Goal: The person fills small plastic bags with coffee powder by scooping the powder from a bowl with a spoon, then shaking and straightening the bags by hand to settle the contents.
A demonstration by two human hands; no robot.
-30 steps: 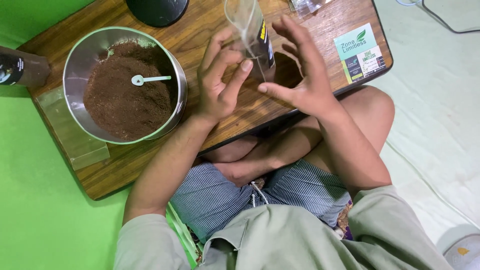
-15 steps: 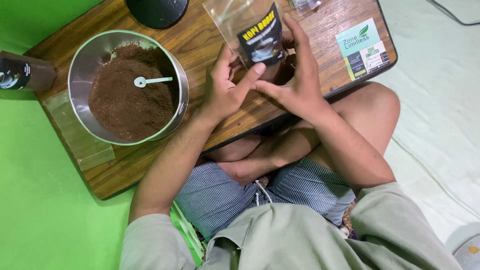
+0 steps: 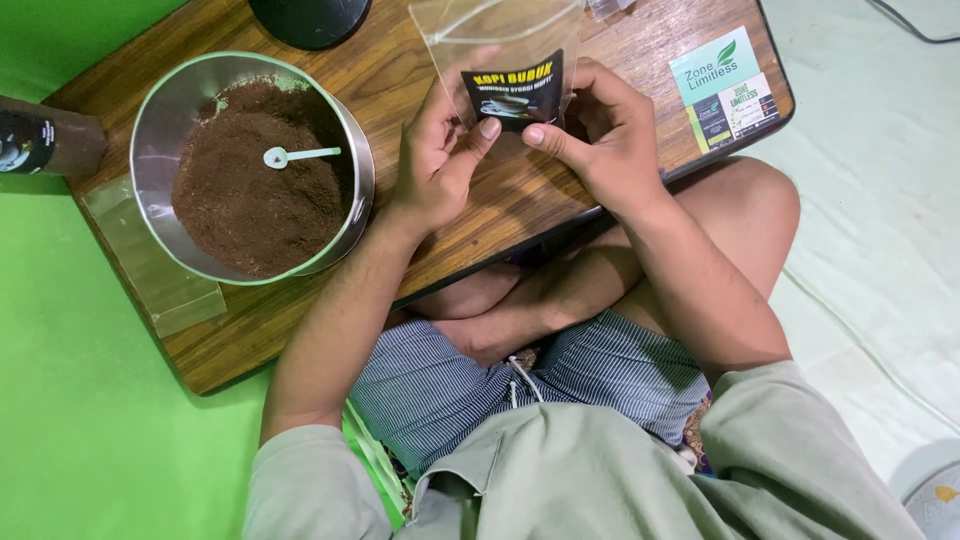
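Clear plastic pouch (image 3: 500,45), one, pinched by both hands, left (image 3: 435,150) and right (image 3: 600,135), beside one steel bowl (image 3: 165,130).

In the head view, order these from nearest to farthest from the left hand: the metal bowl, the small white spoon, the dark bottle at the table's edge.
From the left hand:
1. Metal bowl, its rim just left of it.
2. Small white spoon, lying on the brown powder inside.
3. Dark bottle, far left.

The clear pouch (image 3: 500,45) is running off the top edge, so its mouth is not showing. The top edge is also cutting off a dark round object (image 3: 310,18). The left edge is cropping a dark packet (image 3: 45,140), and the hands' palms are facing away, hiding their fingers behind the pouch.
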